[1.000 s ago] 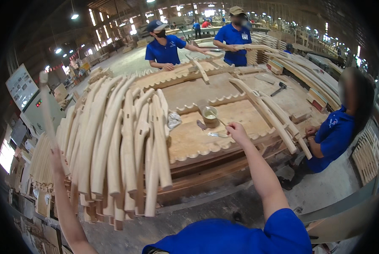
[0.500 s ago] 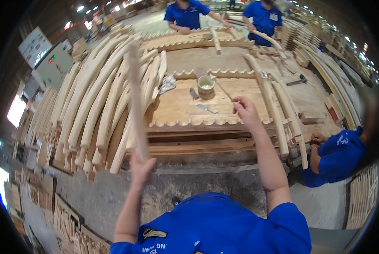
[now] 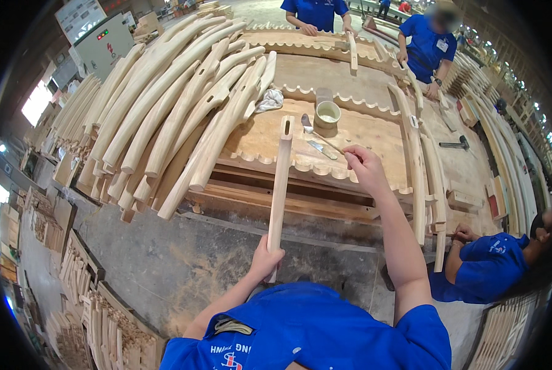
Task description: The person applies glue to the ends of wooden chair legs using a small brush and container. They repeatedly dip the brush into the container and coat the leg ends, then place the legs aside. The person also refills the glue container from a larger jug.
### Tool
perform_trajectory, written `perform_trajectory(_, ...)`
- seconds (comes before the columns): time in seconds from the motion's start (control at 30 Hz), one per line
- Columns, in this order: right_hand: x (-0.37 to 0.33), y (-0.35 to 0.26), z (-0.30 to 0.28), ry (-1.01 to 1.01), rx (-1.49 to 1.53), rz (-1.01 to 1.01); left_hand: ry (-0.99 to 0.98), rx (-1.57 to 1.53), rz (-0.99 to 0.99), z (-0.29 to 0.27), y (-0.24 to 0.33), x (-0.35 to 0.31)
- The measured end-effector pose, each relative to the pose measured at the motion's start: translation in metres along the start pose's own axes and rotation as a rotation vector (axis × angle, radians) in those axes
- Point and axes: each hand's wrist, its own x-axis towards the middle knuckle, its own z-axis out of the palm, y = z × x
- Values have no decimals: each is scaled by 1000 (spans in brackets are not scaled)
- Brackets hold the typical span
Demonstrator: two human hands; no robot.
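My left hand (image 3: 267, 256) grips the lower end of a pale wooden leg (image 3: 280, 191), which stands tilted up before the bench with a slotted mortise in its top end. In my right hand (image 3: 362, 165) is a thin stick (image 3: 330, 143), pinched between fingers and thumb. Its whitish tip points left toward the slotted end, apart from it. Behind the stick stands a cup (image 3: 327, 117) with pale contents. A putty knife (image 3: 322, 150) lies below the stick, and a small dark object (image 3: 306, 121) lies left of the cup.
Curved wooden pieces (image 3: 158, 98) are piled on the bench's left, beside a white rag (image 3: 269, 100). Scalloped wooden strips (image 3: 344, 174) edge the bench. A hammer (image 3: 455, 143) lies to the right. Co-workers in blue stand across (image 3: 316, 13) and at right (image 3: 485, 262).
My left hand has brought the wooden leg rightward and lower, from beside the pile to in front of me. The stick's tip has moved from beside the cup toward the leg's slotted end.
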Motion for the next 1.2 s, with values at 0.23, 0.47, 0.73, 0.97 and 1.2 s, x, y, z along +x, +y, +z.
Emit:
perform_trajectory(0.23, 37, 6, 25, -37, -174, -50, -25, 43, -35, 1, -1, -6)
perform_trajectory(0.47, 38, 2, 31, -9, 24, -45, -17, 68, 42, -11, -35, 19)
perform_trajectory(0.73, 29, 9, 25, -19, -16, -39, -54, 111, 41, -18, -32, 23)
perform_trajectory(0.97, 42, 8, 31, -54, -178, 18, -82, 98, -66, -19, 2, -2)
perform_trajectory(1.2, 50, -1, 38, 59, -474, -42, -73, 86, -53, -13, 11, -9)
